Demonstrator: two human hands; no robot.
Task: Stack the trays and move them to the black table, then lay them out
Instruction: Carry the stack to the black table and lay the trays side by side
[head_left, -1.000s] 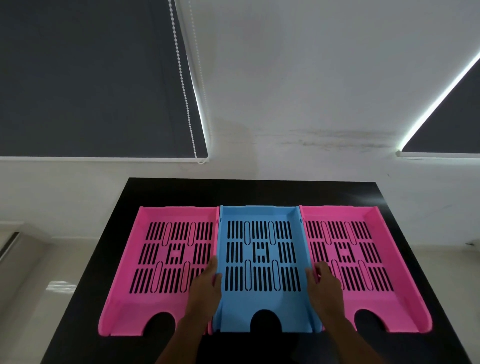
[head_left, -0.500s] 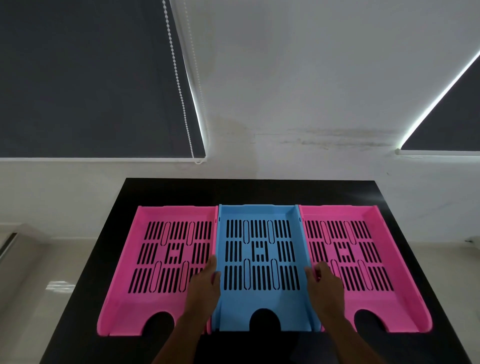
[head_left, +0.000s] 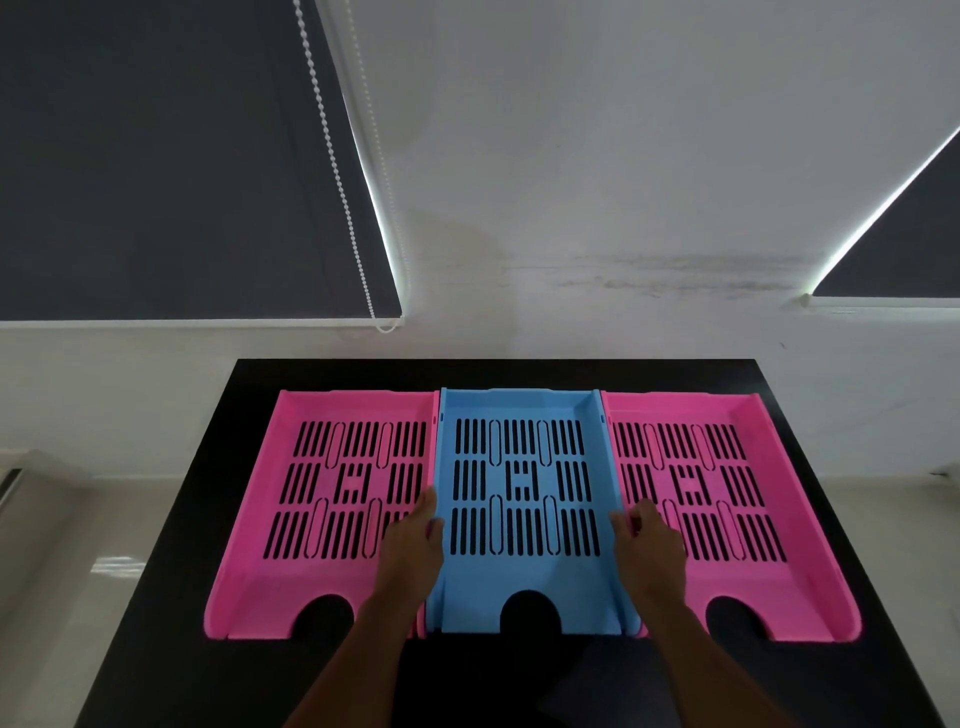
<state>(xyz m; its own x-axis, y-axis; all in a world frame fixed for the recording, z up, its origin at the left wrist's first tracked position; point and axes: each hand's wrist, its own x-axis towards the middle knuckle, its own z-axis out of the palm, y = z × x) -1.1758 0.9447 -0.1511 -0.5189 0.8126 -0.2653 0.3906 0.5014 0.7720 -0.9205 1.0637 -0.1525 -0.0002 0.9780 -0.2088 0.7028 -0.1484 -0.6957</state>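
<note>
Three trays lie side by side on the black table (head_left: 156, 597): a pink one on the left (head_left: 291, 587), a blue tray (head_left: 524, 577) in the middle, another pink one on the right (head_left: 810, 582), their side walls touching or nearly so. The left hand (head_left: 408, 553) sits on the blue tray's left wall, fingers curled over the rim where it meets the pink neighbour. The right hand (head_left: 649, 551) does the same on the right wall, fingers bent and closed on the edge. Both look like light grips, not tight clamps.

I'd say the laying out is almost done and this is the last squaring-up of the middle tray. To do it well, keep both hands level and nudge the tray straight, so its near edge lines up with the pink ones and it doesn't ride up on their walls.

Little stands in the way. The table has spare room near and far. Behind it is a pale wall with a dark blind (head_left: 171, 156) on the left, its bead cord (head_left: 337, 171) hanging well clear.
</note>
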